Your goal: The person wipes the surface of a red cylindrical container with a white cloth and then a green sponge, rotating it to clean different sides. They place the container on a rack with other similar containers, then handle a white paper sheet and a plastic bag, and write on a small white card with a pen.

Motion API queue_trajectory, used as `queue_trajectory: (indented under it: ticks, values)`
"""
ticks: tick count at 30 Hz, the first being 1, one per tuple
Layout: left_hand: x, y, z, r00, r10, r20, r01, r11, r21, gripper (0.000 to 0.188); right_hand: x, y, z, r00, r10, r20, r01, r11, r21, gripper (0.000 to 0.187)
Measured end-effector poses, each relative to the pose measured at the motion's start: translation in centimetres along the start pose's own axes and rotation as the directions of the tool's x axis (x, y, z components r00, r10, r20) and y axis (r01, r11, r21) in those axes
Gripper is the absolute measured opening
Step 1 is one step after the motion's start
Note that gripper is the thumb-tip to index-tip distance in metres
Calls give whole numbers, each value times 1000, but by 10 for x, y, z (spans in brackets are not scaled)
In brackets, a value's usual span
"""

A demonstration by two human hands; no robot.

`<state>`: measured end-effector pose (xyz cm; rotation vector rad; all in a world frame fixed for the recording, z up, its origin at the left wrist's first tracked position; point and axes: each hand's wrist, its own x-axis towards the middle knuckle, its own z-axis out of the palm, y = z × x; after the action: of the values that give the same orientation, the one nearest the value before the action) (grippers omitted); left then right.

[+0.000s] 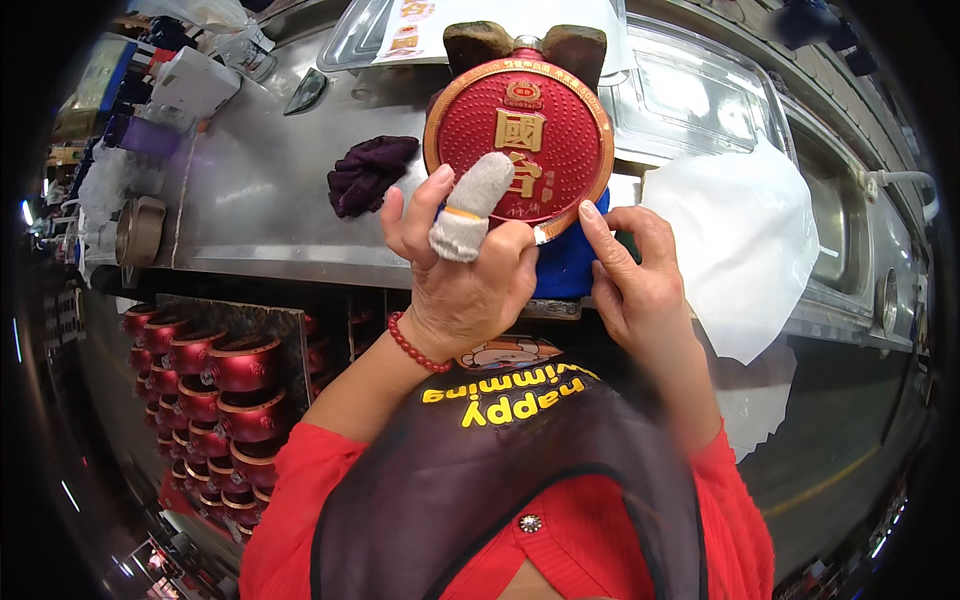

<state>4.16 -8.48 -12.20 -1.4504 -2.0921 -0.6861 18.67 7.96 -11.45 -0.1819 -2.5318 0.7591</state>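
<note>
A round, flat red bottle [478, 110] with raised gold characters and a gold rim leans face up between two dark, worn blocks [575, 52]. Blue cloth [566, 262] shows under its near edge. My left hand [455, 280] has its fingers spread over the lower left of the bottle; a grey cloth finger cover [478, 200] sits on one finger, and the bent thumb is at the near rim. A short pale, shiny bit of the rim shows beside that thumb. With one straight fingertip my right hand [640, 275] touches the lower right rim, its other fingers partly curled.
A dark purple cloth [370, 175] lies on the metal bench [265, 150] to the left. Clear plastic trays [690, 90] stand behind, and a white sheet [745, 240] hangs over the bench at right. Several red bottles [215, 390] are stacked below left.
</note>
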Motion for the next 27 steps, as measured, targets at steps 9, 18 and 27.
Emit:
queue_trajectory:
  ticks: [9,18,27]
  values:
    - [-11,-23,-6,958,-266,-105,236,943,-234,16,2,-5,8,998,-63,-4,63,998,-13,73]
    - [-17,-26,-8,836,-517,183,507,602,-617,21,-1,-6,12,999,-21,28,22,999,-28,71]
    - [-12,-27,-3,849,-518,107,488,689,-535,19,0,-5,17,998,-68,0,68,995,-78,70]
